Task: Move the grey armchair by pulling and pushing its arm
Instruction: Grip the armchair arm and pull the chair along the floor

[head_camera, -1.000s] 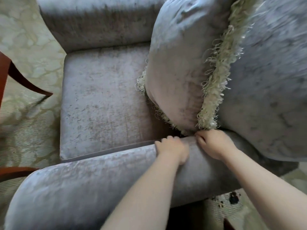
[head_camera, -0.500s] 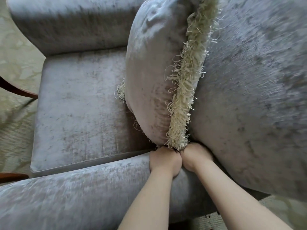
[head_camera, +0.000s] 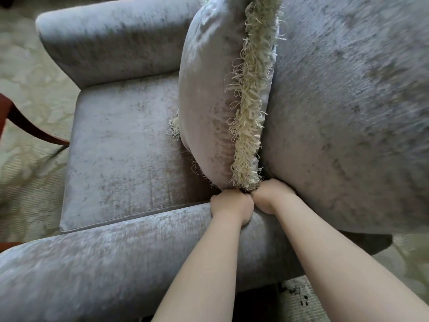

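The grey velvet armchair [head_camera: 130,145] fills most of the view, seen from above over its near arm [head_camera: 116,259]. My left hand [head_camera: 231,205] and my right hand [head_camera: 269,196] sit side by side, touching, both gripping the top of that arm where it meets the backrest [head_camera: 348,112]. Their fingers curl over the inner edge and are partly hidden under the cushion. A grey cushion [head_camera: 209,94] with a pale fringe stands upright on the seat against the backrest, right above my hands.
Pale patterned carpet [head_camera: 25,94] lies around the chair. A dark red wooden furniture leg [head_camera: 30,126] curves in at the left edge, close to the seat front. A dark stained patch of carpet [head_camera: 297,296] shows below the chair arm.
My hands have closed together at the arm's back end, under the cushion. The armchair has shifted in view: first left, then back right, with its far arm now fully visible.
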The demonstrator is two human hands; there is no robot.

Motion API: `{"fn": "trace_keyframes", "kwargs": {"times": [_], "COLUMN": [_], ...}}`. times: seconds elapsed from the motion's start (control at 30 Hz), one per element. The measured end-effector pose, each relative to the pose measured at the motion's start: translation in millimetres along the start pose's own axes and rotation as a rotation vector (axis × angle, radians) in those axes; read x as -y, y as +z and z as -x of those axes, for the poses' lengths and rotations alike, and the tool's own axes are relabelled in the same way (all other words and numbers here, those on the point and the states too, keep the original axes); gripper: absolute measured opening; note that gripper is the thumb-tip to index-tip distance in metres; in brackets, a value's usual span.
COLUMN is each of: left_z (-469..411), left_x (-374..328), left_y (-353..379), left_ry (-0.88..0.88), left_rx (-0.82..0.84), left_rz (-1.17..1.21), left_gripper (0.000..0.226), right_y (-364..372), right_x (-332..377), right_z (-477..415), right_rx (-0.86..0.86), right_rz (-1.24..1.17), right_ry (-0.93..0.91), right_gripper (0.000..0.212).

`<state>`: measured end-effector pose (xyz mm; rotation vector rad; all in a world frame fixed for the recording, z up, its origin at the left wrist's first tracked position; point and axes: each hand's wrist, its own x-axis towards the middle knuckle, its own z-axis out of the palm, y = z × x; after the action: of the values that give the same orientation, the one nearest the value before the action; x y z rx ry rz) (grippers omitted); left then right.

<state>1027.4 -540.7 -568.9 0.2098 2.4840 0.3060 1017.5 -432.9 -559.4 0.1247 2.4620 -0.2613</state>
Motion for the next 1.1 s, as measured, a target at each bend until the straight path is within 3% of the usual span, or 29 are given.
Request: {"fn": "trace_keyframes", "kwargs": {"times": [0.23,0.43,0.63,0.93,1.1], "left_z": [10.5,27.3,22.3,30.7,45.0], "left_x": [6.9,9.8,13.2,6.9,27.1], "left_y": [7.8,14.9,17.1,15.0,9.7], "left_ry": [0.038,0.070,0.080,-0.122,-0.125], "left_rx": [0.022,0.029,-0.032,-0.024,-0.016], "left_rz": [-0.044,-0.096,-0.098,-0.069,-0.024], "left_gripper": [0.041,0.039,0.039,0.047,0.055], "right_y": [15.2,21.1,22.3,22.4,22.9], "right_x": [4.0,7.6,9.0,6.6,3.6], "right_z": [17.6,33.3,28.5,30.3,31.1], "right_rx": [-0.043,0.018,-0.031,-0.039,-0.007], "right_rz": [-0.027,-0.032,-0.023,0.061,0.141], "right_ry": [0.086,0.047,0.045,0.037,0.043], "right_gripper": [0.040,0.040,0.038,0.036,0.040]}}
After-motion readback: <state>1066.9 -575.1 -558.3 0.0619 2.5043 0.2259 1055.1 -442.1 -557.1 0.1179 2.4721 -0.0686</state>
